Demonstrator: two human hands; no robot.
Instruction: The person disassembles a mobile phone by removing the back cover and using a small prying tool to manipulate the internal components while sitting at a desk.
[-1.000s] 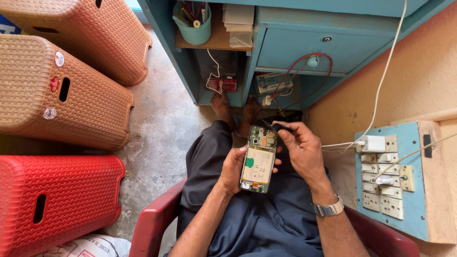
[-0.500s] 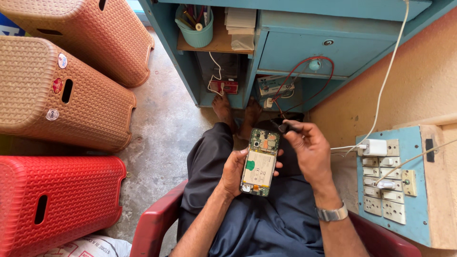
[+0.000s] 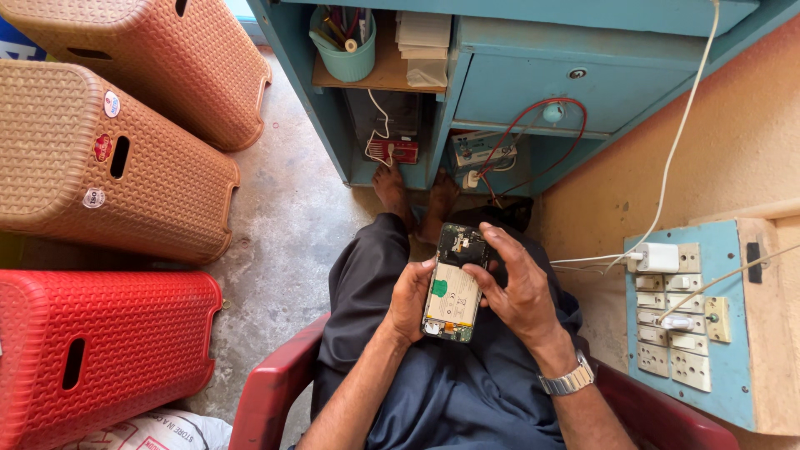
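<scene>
Hands meet over the lap of a person seated in a red plastic chair (image 3: 275, 392). Left hand (image 3: 410, 300) is curled around the left edge of an opened smartphone (image 3: 454, 283), back cover off, battery and circuit board facing up, which steadies it level for inspection above the knees. Right hand (image 3: 517, 287), wristwatch (image 3: 567, 382) on its wrist, lies partly spread over the phone's right side, fingers bent onto the upper board area; whether it pinches a tool or part I cannot tell. Ahead stands a blue table (image 3: 583, 50) with a teal cup (image 3: 343, 50) of tools on its shelf. Wall switchboard (image 3: 692, 325) sits to the right, woven plastic stools (image 3: 108, 158) to the left.
</scene>
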